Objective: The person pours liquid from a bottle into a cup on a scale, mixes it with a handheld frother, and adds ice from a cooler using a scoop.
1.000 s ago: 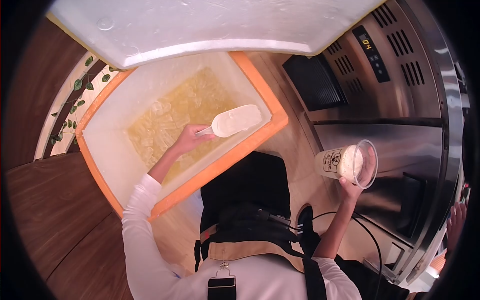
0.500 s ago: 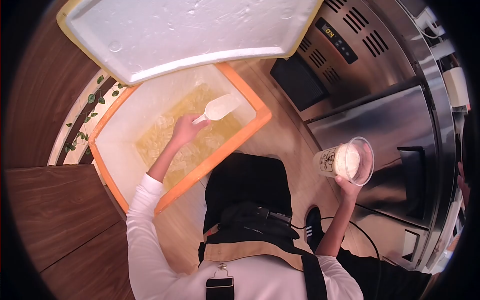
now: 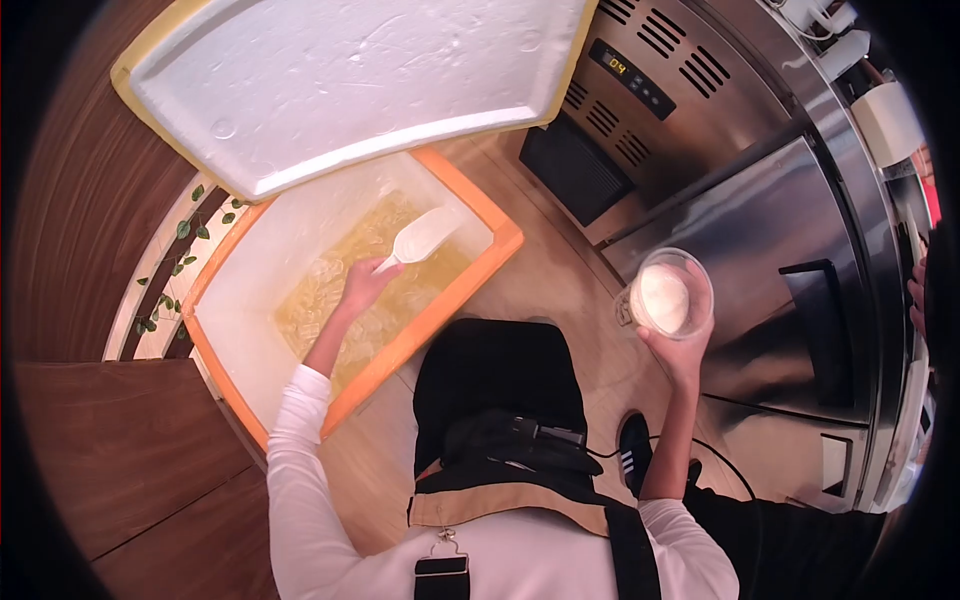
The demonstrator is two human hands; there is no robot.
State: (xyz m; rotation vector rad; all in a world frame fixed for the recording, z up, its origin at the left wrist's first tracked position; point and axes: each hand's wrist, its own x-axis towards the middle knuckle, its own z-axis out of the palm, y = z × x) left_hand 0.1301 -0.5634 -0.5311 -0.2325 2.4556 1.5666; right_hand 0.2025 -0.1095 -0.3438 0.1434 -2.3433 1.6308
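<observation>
My left hand [image 3: 366, 284] is closed round the handle of a white scoop [image 3: 424, 236], held over the inside of an orange-rimmed box [image 3: 420, 353]. Ice cubes [image 3: 340, 300] lie in yellowish liquid or on a yellowish bottom; I cannot tell which. A white foam lid [image 3: 350, 80] with a yellow edge covers the box's far side. On the right, my right hand [image 3: 682, 345] holds a clear plastic cup [image 3: 690, 262] with pale contents, its open top turned up toward the camera.
A steel refrigerator [image 3: 740, 270] with a small display stands at the right. Brown wood panels [image 3: 120, 430] and leafy vines [image 3: 183, 230] are at the left. Part of another person's hand [image 3: 916, 295] shows at the far right edge. A black cable runs near my shoe [image 3: 634, 450].
The cup has moved slightly left and up, and its opening now faces the camera more. The scoop has shifted a little left and down. The view has also shifted.
</observation>
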